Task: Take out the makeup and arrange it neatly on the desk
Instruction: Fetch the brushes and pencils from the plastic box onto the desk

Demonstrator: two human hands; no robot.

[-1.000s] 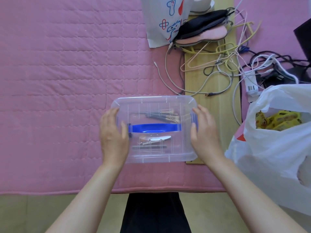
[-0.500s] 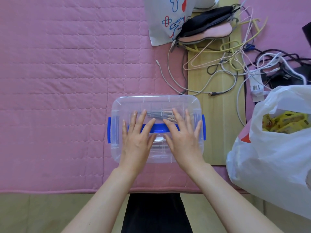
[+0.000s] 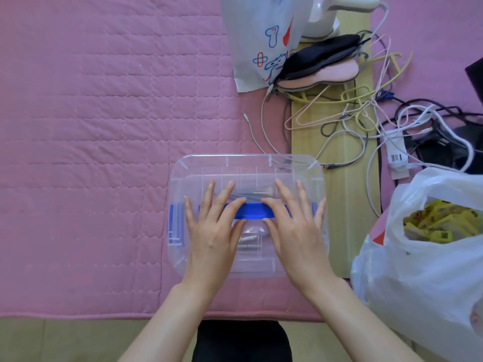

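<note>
A clear plastic box with a lid and a blue handle lies on the pink quilted mat. Blurred makeup tools show through the lid between my hands. My left hand lies flat on the lid's left half with fingers spread and straight. My right hand lies flat on the right half in the same way. Both thumbs and forefingers touch the blue handle. A blue side latch shows at the box's left end.
A white printed bag stands behind the box. Dark and pink pouches, hangers and tangled cables cover a wooden board at the right. A white plastic bag with yellow packets sits at the near right.
A second ago my hands gripped the two ends of the box. They have moved inward onto the lid and now rest flat beside the blue handle. The side latches came into view.
</note>
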